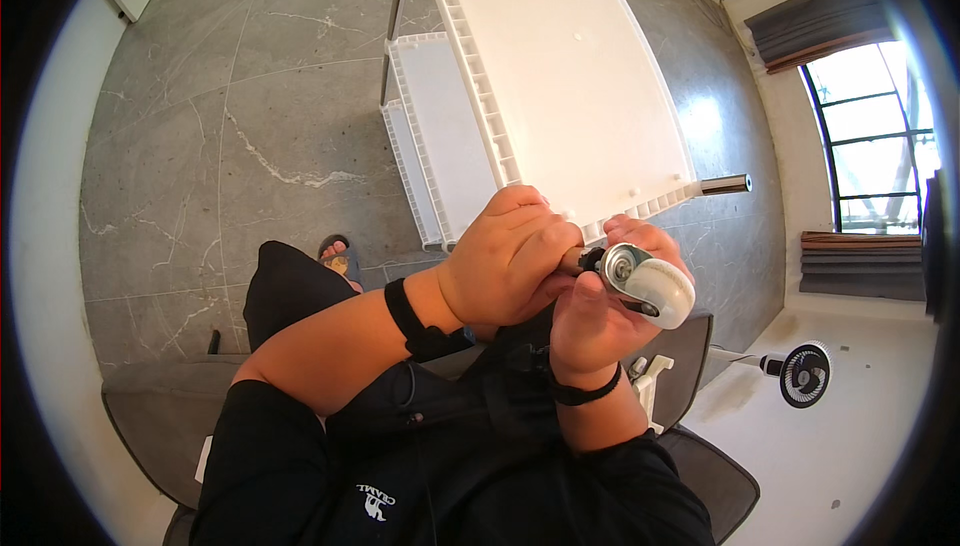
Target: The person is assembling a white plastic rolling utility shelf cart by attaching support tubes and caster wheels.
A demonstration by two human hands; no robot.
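A caster (657,291) with a white wheel and a metal swivel plate sits in my right hand (600,316), its fingers and thumb closed around it. My left hand (515,256) is pressed up beside it, fingers curled around something that the hand itself hides. A dark piece (590,259) shows between the left fingertips and the caster's metal plate. Both hands are just in front of the near edge of a white plastic shelf rack (560,76), which lies tipped over. At its right corner a metal leg tube (725,184) sticks out.
Behind my right forearm a white plastic part (652,386) lies on the grey sofa (690,376). A black fan (804,374) stands at the right, below the window (870,136). Grey marble tiles (240,146) cover the floor, and my sandalled foot (340,258) rests left of the rack.
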